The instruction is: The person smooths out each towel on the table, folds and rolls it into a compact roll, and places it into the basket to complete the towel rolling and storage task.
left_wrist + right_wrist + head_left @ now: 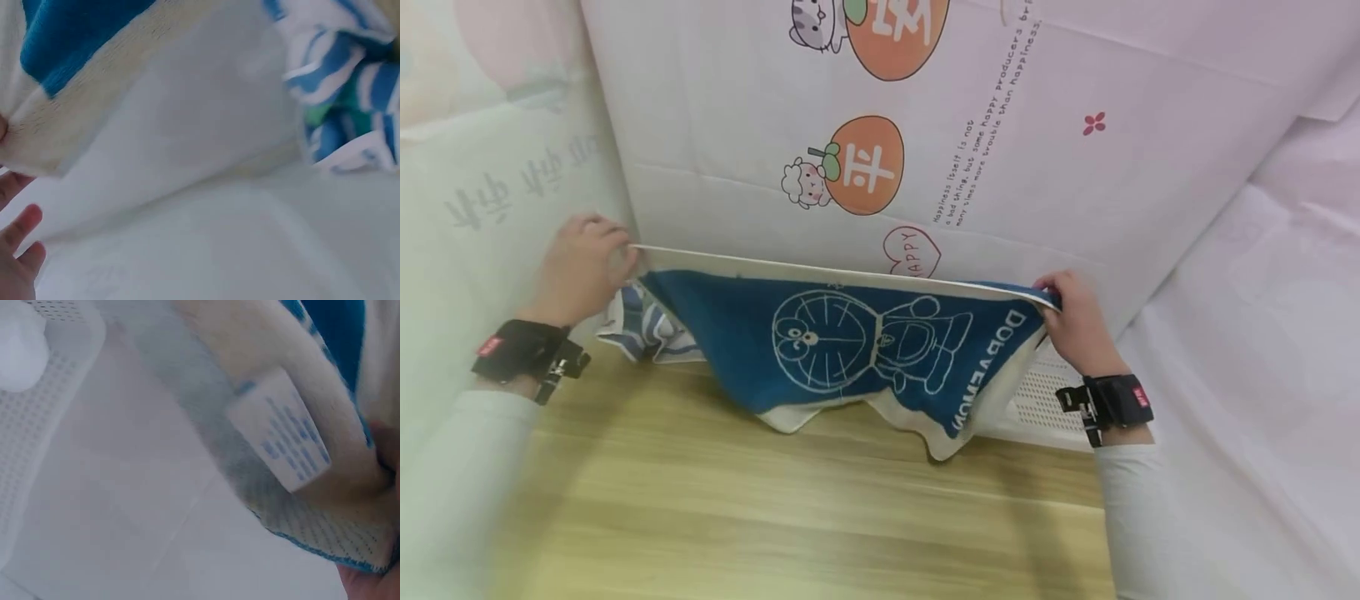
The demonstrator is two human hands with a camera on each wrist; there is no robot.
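A blue towel [722, 325] with a cream border and a pale outlined cartoon figure hangs between my two hands in the head view. My left hand [587, 267] pinches its upper left corner. At the upper right corner, my right hand [1075, 321] grips the edge between thumb and fingers. The towel's lower edge sags in waves over the wooden surface. In the left wrist view, the cream corner [56, 137] is pinched while other fingers [25, 225] spread apart below it. A white label [281, 431] with blue print shows on the towel in the right wrist view.
Behind the towel's left end lies a crumpled blue-and-white striped cloth [651, 325]. A white perforated basket [1052, 400] stands behind its right end, with something white and rounded [22, 350] inside. White printed sheeting [715, 125] rises at the back and sides around the wooden surface [775, 525].
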